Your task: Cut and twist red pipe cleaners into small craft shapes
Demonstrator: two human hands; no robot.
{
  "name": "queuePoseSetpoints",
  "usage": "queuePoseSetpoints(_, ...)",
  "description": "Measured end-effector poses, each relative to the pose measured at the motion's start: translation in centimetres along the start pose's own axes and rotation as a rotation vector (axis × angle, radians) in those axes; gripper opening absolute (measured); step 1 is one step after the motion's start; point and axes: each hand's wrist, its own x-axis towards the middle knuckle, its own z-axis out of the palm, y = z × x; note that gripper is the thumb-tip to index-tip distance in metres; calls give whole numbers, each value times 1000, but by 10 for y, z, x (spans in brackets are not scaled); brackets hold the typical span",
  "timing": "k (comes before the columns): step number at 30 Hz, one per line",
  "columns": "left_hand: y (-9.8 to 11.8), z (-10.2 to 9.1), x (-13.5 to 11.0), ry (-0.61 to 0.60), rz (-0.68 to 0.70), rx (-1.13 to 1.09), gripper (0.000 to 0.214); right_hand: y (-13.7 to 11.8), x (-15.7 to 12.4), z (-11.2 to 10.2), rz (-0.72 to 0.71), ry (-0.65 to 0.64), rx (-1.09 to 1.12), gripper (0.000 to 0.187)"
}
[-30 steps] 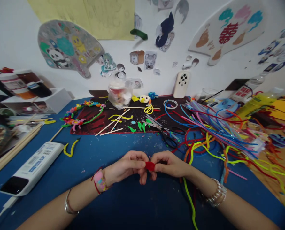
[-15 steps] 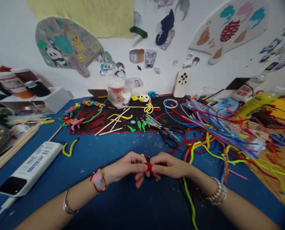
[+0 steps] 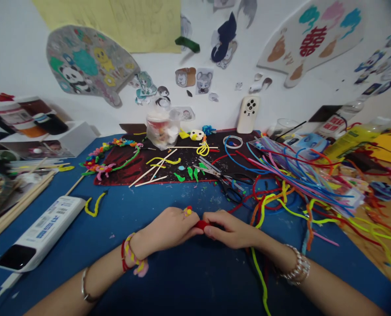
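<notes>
Left grip [image 3: 172, 226], back of hand showing, and right grip [image 3: 229, 229] pinch a red piece [image 3: 201, 224].

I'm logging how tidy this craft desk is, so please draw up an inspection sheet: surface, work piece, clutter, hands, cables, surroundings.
Surface: blue tabletop with small scraps; a dark red-and-black mat lies towards the back.
Work piece: small red piece, largely hidden, so its full shape cannot be told.
Clutter: scissors lie across the mat's front edge, near green pieces; tangled coloured strands spread at the right.
Left hand: holds the red piece.
Right hand: holds it from the other side.
Cables: white cable meets a white device at the left.
Surroundings: white wall with pictures and two painted fan shapes.
</notes>
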Motion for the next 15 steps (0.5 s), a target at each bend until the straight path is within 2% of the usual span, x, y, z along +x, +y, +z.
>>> queuePoseSetpoints(8, -9, 10, -5, 40, 131, 18, 30, 0, -3, 4, -193, -8, -600, 30)
queuePoseSetpoints(11, -9, 9, -6, 46, 186, 68, 30, 2, -4, 3, -299, 25, -720, 32)
queuePoseSetpoints(15, -7, 6, -6, 33, 261, 187, 31, 3, -3, 4, -363, 57, -781, 30)
